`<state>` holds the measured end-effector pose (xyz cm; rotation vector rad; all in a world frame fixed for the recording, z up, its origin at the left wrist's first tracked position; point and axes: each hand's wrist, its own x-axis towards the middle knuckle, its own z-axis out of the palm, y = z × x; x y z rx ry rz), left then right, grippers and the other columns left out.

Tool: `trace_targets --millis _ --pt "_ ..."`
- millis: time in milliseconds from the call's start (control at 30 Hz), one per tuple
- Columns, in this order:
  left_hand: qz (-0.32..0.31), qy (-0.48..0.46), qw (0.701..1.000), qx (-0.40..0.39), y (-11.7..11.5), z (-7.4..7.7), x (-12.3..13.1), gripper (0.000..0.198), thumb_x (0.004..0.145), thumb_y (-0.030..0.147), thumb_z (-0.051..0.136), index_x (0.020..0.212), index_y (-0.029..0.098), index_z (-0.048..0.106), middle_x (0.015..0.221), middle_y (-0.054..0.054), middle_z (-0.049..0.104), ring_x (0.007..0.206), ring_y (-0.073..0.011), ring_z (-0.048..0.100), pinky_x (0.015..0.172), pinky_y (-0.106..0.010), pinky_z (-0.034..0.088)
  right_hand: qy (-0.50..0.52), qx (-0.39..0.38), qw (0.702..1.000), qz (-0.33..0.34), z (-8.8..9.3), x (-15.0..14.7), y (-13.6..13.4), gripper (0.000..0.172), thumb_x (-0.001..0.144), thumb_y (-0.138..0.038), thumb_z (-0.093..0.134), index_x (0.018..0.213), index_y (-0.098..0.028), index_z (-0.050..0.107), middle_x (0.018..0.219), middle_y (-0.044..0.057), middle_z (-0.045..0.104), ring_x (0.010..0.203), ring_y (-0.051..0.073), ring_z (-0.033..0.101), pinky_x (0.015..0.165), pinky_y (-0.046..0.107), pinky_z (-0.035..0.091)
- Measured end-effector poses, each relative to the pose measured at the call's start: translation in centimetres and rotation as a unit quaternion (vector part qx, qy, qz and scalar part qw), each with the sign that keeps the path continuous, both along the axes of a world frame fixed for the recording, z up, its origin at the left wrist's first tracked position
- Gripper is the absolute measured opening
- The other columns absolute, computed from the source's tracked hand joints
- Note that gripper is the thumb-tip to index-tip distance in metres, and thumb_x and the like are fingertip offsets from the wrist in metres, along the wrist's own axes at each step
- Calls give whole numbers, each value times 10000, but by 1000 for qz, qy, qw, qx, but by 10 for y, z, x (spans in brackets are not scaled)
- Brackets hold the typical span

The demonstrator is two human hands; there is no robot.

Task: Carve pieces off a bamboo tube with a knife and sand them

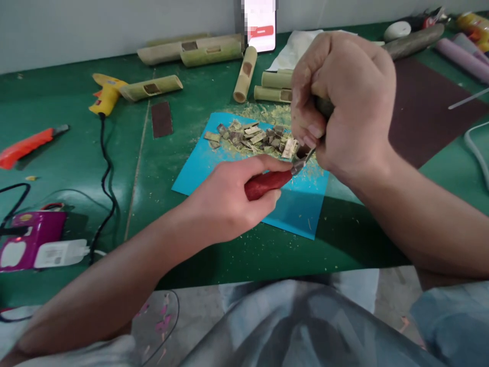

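soft blue-grey cloth (305, 331) above bare forearms (126, 275)

the cloth over the body's front is loosely creased – mottled with darker, blurred grey patches. the left sleeve (95, 354) looks a paler grey, the right sleeve (451, 323) bluer; both stop near the elbow. past them everything is bare – wrists (179, 227), left hand (233, 201) and right hand (353, 99) alike.
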<state>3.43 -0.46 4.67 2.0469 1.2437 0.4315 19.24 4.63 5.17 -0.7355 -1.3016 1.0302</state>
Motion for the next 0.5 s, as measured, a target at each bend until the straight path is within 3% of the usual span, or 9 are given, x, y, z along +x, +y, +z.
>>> trace_targets --millis 133,267,333,433,500 --pt "2 -43 999 -29 3 -8 -1 345 867 208 559 1196 223 661 1181 -41 730 1049 -209 702 854 -319 584 11 -15 1000 -9 1 1 0 272 764 -123 498 524 -246 464 424 -57 341 334 107 265 351 287 204" --pt "-7 -56 996 -75 11 -6 -6 326 951 283 483 1222 232 658 994 -33 764 832 -180 718 669 -275 571 20 -21 999 -14 2 1 0 287 737 -113 521 494 -239 434 411 -60 326 320 97 233 342 285 172" --pt "-10 -28 999 -41 11 1 -9 325 962 281 475 1225 256 665 1035 -21 761 881 -179 715 721 -274 567 0 -18 1000 12 1 4 2 262 755 -106 505 529 -238 487 429 -51 356 334 109 279 343 288 207" --pt "-23 55 995 80 3 9 -12 370 922 242 539 1278 277 632 1188 -19 720 1050 -204 688 867 -293 546 -9 -22 1000 10 -2 8 3 255 782 -119 498 563 -248 513 427 -48 366 349 120 289 352 293 239" --pt "-33 112 981 156 -6 10 -13 389 924 237 547 1306 269 609 1179 -43 709 1054 -213 680 876 -300 536 -4 -18 1000 0 -3 9 1 255 798 -133 498 571 -249 508 437 -48 371 358 122 292 362 295 245"
